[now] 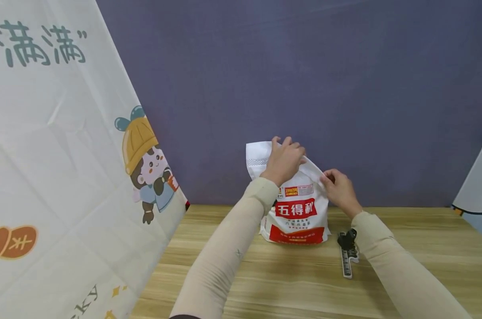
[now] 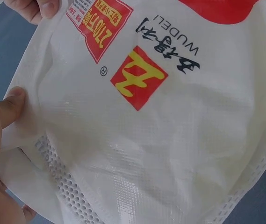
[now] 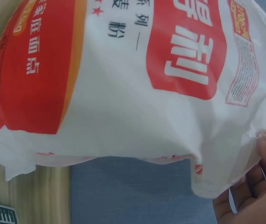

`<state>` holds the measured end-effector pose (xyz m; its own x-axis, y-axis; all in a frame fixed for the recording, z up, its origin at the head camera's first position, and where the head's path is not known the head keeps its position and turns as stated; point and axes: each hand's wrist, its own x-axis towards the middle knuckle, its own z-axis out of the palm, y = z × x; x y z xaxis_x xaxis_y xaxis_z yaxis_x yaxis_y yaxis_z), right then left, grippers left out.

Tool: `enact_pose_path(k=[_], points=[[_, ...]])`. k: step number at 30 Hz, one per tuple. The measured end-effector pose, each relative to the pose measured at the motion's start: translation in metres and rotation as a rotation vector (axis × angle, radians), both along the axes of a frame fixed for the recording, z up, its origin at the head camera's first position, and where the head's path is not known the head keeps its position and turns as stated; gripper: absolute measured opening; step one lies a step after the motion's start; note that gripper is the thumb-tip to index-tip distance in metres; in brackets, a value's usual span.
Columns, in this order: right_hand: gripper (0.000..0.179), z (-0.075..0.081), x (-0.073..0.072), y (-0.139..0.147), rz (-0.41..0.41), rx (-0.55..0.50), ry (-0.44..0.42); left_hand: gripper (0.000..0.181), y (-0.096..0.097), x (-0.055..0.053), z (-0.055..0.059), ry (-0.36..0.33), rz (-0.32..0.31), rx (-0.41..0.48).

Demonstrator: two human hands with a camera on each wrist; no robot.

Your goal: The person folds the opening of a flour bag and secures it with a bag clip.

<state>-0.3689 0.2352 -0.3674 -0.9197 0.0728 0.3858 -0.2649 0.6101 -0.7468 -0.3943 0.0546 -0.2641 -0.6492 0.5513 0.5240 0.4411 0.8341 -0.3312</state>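
A white flour bag (image 1: 294,208) with red printed panels stands upright at the back of the wooden table. Its top edge is slanted and partly folded over. My left hand (image 1: 285,160) holds that top edge from above, the thumb (image 2: 14,105) lying on the front face in the left wrist view. At the bag's upper right corner, my right hand (image 1: 340,189) pinches the white material between thumb and fingers. In the right wrist view this hand (image 3: 259,182) grips the corner, with the lower bag to the left.
A small black-and-white object (image 1: 347,254) with a ridged strip lies on the wooden table (image 1: 289,283), close to my right forearm. Behind the bag rises a blue-grey cloth wall (image 1: 305,79). A white printed sheet (image 1: 65,155) hangs along the left.
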Motion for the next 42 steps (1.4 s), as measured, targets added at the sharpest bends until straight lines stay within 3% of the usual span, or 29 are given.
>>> enact_pose_path(k=[12, 27, 34, 42], points=[[0.039, -0.009, -0.001, 0.016, 0.036, -0.031, -0.047, 0.025, 0.003, -0.002, 0.001, -0.004, 0.012, 0.012], [0.039, -0.019, 0.023, 0.012, -0.032, -0.002, -0.069, 0.027, -0.017, 0.01, 0.002, -0.005, -0.032, 0.033], [0.035, -0.016, 0.026, 0.008, -0.046, 0.028, 0.003, 0.028, -0.029, 0.009, 0.006, -0.007, -0.032, 0.048], [0.035, -0.012, 0.029, 0.0, -0.075, 0.037, -0.045, 0.026, -0.039, 0.009, 0.008, -0.013, -0.051, 0.062]])
